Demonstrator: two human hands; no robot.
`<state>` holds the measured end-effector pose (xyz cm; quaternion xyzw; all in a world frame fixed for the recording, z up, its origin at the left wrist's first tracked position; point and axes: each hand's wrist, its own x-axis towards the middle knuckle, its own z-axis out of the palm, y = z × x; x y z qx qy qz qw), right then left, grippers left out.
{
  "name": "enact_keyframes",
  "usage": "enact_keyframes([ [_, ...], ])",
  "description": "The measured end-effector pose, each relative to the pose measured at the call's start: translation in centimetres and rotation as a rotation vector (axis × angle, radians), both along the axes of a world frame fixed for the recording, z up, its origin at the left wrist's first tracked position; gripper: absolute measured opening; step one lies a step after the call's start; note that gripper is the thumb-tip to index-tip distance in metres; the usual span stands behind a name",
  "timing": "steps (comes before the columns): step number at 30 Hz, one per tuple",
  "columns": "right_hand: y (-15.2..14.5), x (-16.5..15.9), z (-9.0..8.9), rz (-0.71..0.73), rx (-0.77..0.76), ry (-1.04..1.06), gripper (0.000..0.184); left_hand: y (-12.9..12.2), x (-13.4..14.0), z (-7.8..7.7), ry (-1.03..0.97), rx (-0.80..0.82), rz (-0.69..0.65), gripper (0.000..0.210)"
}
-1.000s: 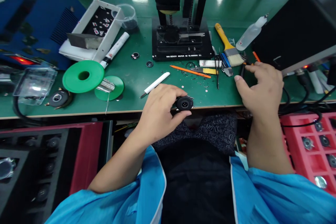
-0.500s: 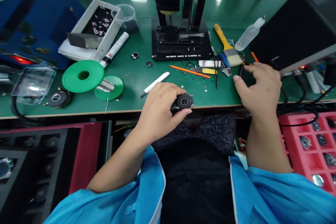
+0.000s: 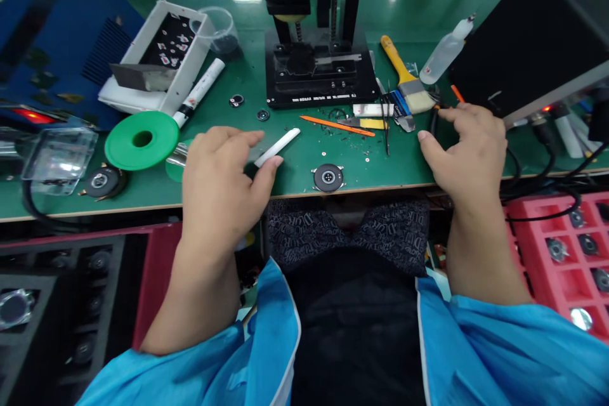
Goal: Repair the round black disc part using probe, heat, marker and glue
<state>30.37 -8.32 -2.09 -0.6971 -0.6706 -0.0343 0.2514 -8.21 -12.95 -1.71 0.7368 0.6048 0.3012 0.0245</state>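
Note:
My left hand is open, its thumb and fingers apart around the lower end of a white pen-shaped tool on the green bench. I cannot see it gripping the tool. Near the bench's front edge lies a round black watch case, sensor side up, with no hand on it. On the right, my right hand rests with thumb and fingers spread. A dark tool handle lies in the gap between them, and the curled fingertips are partly hidden.
A black press stands at the back. An orange stick, tweezers and a yellow-handled brush lie right of centre. A green solder spool stands left; a black box and a pink tray are right.
My left hand has let go of the watch case, which now lies flat on the bench. The hand has moved left to the white tool. My right hand has barely moved.

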Motion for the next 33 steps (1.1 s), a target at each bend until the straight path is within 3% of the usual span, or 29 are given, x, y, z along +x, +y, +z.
enact_keyframes([
  [4, 0.0, 0.3, -0.1, 0.018, 0.044, 0.023, 0.043, 1.4, -1.1, -1.3, -0.021, -0.012, -0.037, 0.007],
  [8, 0.0, 0.4, -0.1, 0.030, 0.074, 0.021, 0.040, 1.6, -1.1, -1.1, -0.116, 0.017, -0.045, 0.006],
  [11, 0.1, 0.3, -0.1, 0.009, 0.056, 0.027, 0.043, 1.3, -0.1, -0.6, -0.407, 0.003, -0.044, 0.012],
  [14, 0.2, 0.1, 0.1, -0.017, 0.005, 0.032, 0.046, 1.4, 1.7, -0.4, -0.811, -0.122, -0.210, 0.025],
  [17, 0.2, 0.1, 0.3, -0.010, -0.019, 0.028, 0.046, 2.0, 3.5, -0.6, -0.966, -0.209, -0.317, 0.038],
  [21, 0.1, 0.2, 0.2, 0.005, 0.049, 0.037, 0.042, 1.9, 5.1, -0.6, -1.007, -0.186, -0.370, 0.035],
  [25, 0.0, 0.1, 0.2, 0.004, 0.111, 0.103, 0.040, 0.9, 5.7, -0.5, -0.904, -0.170, -0.385, 0.025],
  [33, 0.1, 0.1, 0.3, -0.001, 0.080, 0.067, 0.039, 1.0, 5.9, -0.8, -0.751, -0.158, -0.332, 0.031],
])
